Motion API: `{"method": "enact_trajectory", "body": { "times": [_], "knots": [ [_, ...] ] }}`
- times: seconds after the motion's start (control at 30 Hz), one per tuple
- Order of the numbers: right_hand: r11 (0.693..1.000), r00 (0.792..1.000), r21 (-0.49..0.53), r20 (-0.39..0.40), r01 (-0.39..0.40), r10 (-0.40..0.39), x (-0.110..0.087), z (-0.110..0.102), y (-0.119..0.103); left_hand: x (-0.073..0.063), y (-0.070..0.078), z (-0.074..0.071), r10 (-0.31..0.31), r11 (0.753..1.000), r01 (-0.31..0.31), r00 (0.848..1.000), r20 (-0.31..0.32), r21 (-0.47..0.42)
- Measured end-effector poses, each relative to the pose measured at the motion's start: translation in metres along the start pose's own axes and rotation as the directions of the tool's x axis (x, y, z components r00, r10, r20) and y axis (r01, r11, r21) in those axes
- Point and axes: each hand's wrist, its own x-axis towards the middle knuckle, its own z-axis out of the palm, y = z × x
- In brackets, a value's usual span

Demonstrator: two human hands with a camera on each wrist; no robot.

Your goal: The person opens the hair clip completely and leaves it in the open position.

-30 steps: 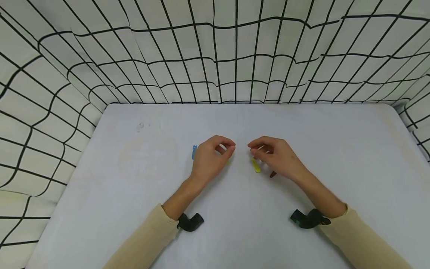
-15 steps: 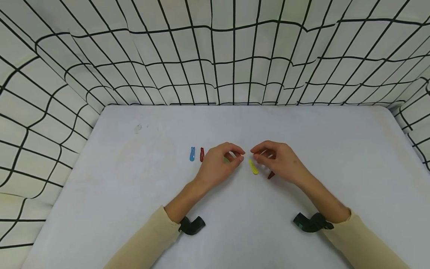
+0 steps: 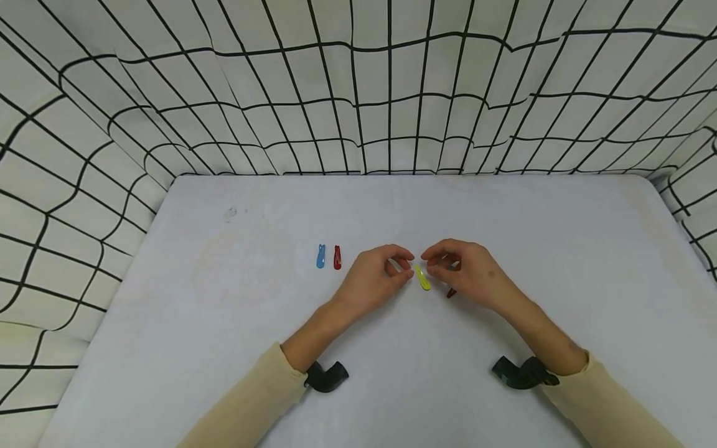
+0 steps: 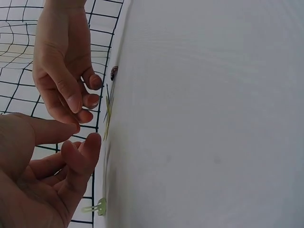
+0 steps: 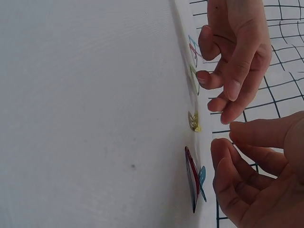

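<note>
Small snap hair clips lie in a spread-out row on the white table. My left hand (image 3: 376, 277), fingers loosely bent and holding nothing, hovers just left of a yellow hair clip (image 3: 422, 278). Facing it from the right, my right hand (image 3: 466, 269) is also relaxed, with nothing between thumb and fingers. It partly covers a dark red hair clip (image 3: 451, 292). Beside that one, a teal hair clip (image 5: 203, 183) shows in the right wrist view. A pale green hair clip (image 4: 101, 207), hidden under my left hand in the head view, appears in the left wrist view.
Left of my hands lie a blue hair clip (image 3: 321, 256) and a red hair clip (image 3: 337, 257). White walls with a black grid (image 3: 372, 93) rise behind the table (image 3: 224, 348) and at its sides. Dark wrist cameras (image 3: 327, 377) hang below both sleeves.
My left hand has moved right toward the yellow hair clip, uncovering the red one and covering the green one. The right hand has shifted only slightly. The clips stay on the table.
</note>
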Motion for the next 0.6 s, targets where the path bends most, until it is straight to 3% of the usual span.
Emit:
{"method": "enact_trajectory", "body": {
  "times": [0.3,0.6],
  "knots": [
    [0.999,1.000,-0.035,0.011,0.011,-0.011,0.0007,0.0030,0.0018,0.0006,0.0024,0.0059,-0.035,0.999,0.034,0.999,0.042,0.029],
    [0.988,0.997,-0.145,0.047,0.060,-0.054,0.0055,0.0091,0.0027,-0.0025,0.0059,0.0103,-0.051,0.993,0.047,0.998,0.026,0.109]
  ]
}}
